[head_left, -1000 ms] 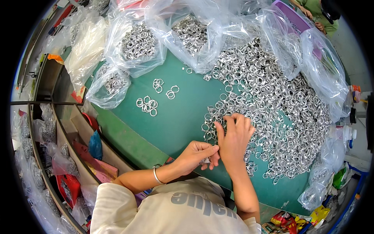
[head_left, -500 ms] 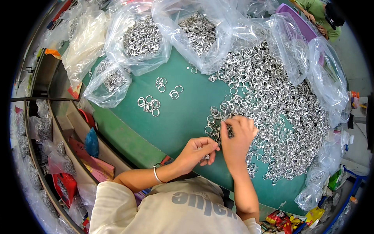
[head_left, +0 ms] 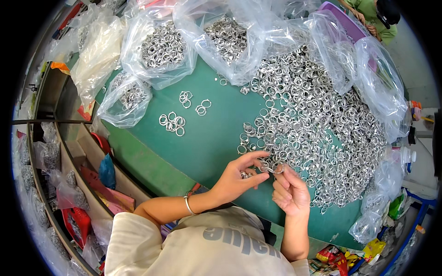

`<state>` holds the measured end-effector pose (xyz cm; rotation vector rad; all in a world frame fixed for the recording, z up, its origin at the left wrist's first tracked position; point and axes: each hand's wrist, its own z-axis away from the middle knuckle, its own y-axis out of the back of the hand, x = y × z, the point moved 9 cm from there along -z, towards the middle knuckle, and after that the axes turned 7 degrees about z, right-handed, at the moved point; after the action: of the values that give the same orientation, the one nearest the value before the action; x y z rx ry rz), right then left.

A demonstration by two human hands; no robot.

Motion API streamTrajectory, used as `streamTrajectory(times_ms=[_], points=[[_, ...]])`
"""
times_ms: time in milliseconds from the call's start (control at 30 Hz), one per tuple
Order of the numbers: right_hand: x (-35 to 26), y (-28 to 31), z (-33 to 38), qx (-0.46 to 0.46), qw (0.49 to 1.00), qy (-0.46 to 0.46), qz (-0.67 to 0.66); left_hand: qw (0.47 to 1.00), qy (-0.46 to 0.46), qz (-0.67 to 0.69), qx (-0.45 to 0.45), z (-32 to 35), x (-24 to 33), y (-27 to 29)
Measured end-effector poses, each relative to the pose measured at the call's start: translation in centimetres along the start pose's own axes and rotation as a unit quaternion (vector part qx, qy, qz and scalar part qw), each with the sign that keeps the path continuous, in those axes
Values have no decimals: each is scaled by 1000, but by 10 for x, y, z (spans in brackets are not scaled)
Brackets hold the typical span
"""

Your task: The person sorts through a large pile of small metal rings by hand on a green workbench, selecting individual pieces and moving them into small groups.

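At the far left, clear bags of small metal parts (head_left: pixel 51 156) fill brown shelving (head_left: pixel 85 154), along with a red bag (head_left: pixel 78 225) and, farther in, a crumpled blue bag (head_left: pixel 107 172). Cream plastic sheeting (head_left: pixel 94 64) lies above, next to the green bench (head_left: pixel 202 142). A small clear bag of rings (head_left: pixel 131 94) rests near the bench's left edge, with a larger open bag (head_left: pixel 163 48) just beyond it. On bare green surface nearby lie a few loose rings (head_left: pixel 173 121) in three little groups.

The left hand (head_left: pixel 237 177), below a silver bracelet (head_left: pixel 188 205) on its wrist, has thumb and forefinger spread while the other fingers curl around several metal rings (head_left: pixel 247 175). Another open bag of rings (head_left: pixel 225 39) stands at the back. Just beside the left hand, the right hand (head_left: pixel 291 191) pinches a silver ring (head_left: pixel 279 168) between thumb and fingertips, at the near edge of the pile.

That broad pile of rings (head_left: pixel 322 124) spreads across the bench's right half, partly covered by clear plastic (head_left: pixel 382 87). A purple bin (head_left: pixel 345 20) sits behind it; at the upper right is a person in green (head_left: pixel 386 32).
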<state>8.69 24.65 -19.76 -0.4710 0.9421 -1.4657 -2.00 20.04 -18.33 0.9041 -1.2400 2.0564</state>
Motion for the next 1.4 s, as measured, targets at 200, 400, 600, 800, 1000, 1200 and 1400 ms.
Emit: streamTrajectory(times_ms=[200,400,600,800,1000,1200,1400], points=[[13,0,4,-75,992,-49,-86,968,-156,-199,7,4,28,-7],[-8,0,11,-13,958,131,253,893,-252,-372,23,15,48,-14],[-24,13,11,29,946,201,252,971,-123,-205,-3,5,31,-10],[-30,6,14,29,918,234,318,989,-96,-111,20,6,30,-9],[-29,-5,10,-6,928,245,281,977,-85,-195,18,2,22,-5],[-22,-2,5,-75,938,197,276,977,-112,-178,-32,-1,19,-1],[-24,-13,9,-115,925,182,314,972,-22,-184,-148,-11,31,-25]])
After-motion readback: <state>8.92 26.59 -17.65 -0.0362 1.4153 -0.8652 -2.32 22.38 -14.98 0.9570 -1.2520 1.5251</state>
